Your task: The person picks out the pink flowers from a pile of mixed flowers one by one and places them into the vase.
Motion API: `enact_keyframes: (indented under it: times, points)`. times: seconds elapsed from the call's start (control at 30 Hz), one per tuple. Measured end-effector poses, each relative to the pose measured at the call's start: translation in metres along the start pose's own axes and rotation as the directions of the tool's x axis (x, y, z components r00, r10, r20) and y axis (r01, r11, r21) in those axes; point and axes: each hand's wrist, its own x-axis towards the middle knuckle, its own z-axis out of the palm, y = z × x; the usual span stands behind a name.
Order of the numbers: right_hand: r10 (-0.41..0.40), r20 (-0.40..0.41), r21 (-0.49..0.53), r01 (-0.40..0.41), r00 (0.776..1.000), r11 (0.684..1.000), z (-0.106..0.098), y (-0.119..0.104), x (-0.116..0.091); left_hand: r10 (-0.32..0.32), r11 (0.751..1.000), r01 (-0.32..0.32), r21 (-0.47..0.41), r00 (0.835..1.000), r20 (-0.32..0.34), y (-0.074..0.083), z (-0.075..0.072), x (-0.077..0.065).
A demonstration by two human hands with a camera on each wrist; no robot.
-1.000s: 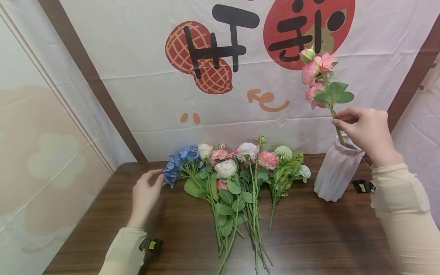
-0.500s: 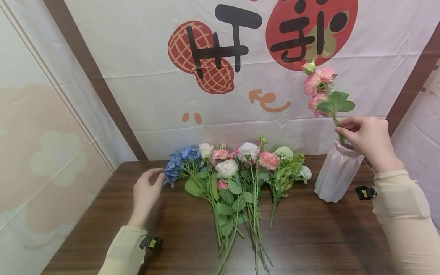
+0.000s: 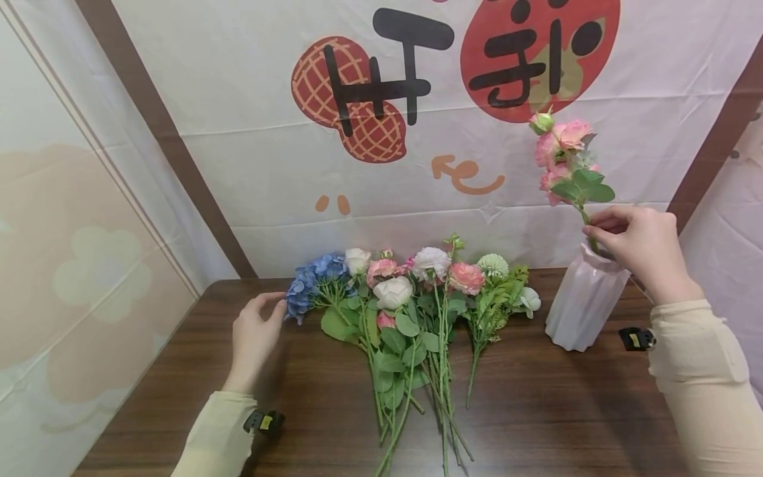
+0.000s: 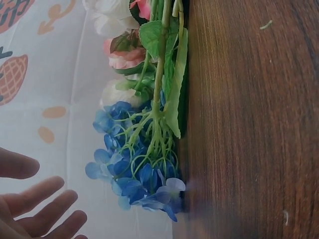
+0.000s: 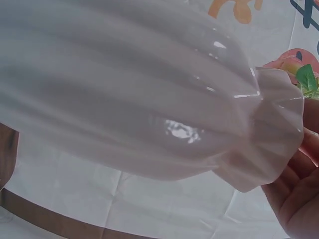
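right grip pinches pink spray; stem slants down rightward into vase near desk's far edge. left grip loose-fingered, empty, beside blue hydrangea.

White backdrop with red peanut print behind wooden table

Pink flower spray, green leaves, upper right; pinkish-white vase below; blue hydrangea left of centre; brown wood-grained counter; tan-latticed red peanut print.
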Motion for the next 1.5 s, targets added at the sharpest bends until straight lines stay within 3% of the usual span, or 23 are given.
enact_keyframes:
  times: [0.57,0.97,1.5]
  points:
    - [0.07,0.079,-0.007,-0.069,0.994,0.998,-0.005,-0.002,-0.006,-0.008,1.0,0.008,0.005,1.0,-0.003,-0.004,0.0,0.0]
    - [0.052,-0.03,-0.035,-0.053,0.998,0.998,-0.004,-0.01,-0.004,-0.009,1.0,0.009,0.01,1.0,-0.004,-0.003,-0.002,0.001]
    - [0.103,-0.009,-0.041,-0.103,0.995,0.994,-0.004,-0.003,-0.007,0.017,0.998,-0.017,0.057,1.0,-0.009,-0.015,-0.01,0.003]
